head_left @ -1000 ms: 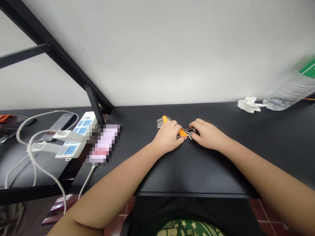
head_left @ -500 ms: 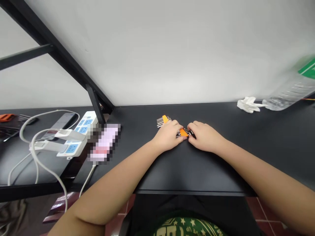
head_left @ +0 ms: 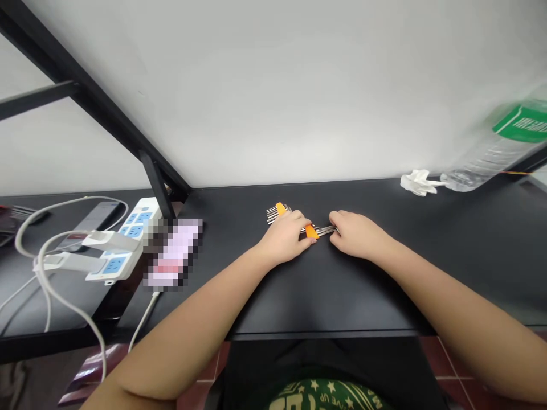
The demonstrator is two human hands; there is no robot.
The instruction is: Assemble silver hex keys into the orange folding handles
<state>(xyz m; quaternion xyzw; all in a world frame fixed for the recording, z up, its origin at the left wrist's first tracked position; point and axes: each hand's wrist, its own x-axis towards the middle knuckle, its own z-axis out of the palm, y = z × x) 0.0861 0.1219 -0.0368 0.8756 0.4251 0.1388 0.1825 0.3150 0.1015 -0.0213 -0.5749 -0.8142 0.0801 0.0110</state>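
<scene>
Over the middle of the black desk, my left hand (head_left: 285, 236) is closed on an orange hex key holder (head_left: 311, 231), thumb and fingers at its edges. Silver hex keys (head_left: 327, 230) stick out of its right side. Their far ends are in my right hand (head_left: 356, 234), whose fingers are pinched round them; how many it grips is hidden. Just behind my left hand lies a second orange holder (head_left: 281, 209) with a row of several hex keys pointing left, partly covered by the hand.
A blurred phone (head_left: 177, 250) on a white cable lies left, beside a white power strip (head_left: 134, 236) with chargers plugged in. Crumpled white tissue (head_left: 419, 182) and a clear bottle with a green label (head_left: 519, 122) are at the back right. Black frame bars (head_left: 156, 185) rise on the left.
My right hand has moved apart from my left, and the hex keys now stick further out of the orange holder between them. The camera view has shifted slightly.
</scene>
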